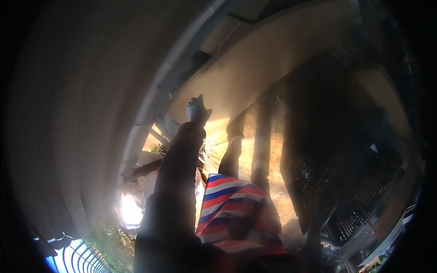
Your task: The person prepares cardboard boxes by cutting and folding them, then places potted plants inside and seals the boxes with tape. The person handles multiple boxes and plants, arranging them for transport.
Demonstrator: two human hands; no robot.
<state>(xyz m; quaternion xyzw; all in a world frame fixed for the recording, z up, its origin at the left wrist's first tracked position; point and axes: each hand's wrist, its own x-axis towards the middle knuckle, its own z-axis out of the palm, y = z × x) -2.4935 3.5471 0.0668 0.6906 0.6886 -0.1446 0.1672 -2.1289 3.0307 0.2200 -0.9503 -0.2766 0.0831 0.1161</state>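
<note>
My left arm reaches forward from the lower edge. At its end, my left hand (198, 109) wears a pale glove and looks closed, with its fingers bunched. It lies over the near part of a large, smooth tan panel (255, 59); whether it grips the panel or something smaller cannot be made out. My right hand does not show; the lower right is in deep shadow. Red, white and blue striped cloth (232, 193) covers the front of my body.
A broad, dark ribbed surface (68, 118) with a pale rounded edge fills the left. Dark slatted grating (364, 195) lies at the right. Sunlit sandy ground (275, 182) shows around my legs. Scraps and boards (148, 170) lie beside my left arm, with greenery (109, 239) at the lower left.
</note>
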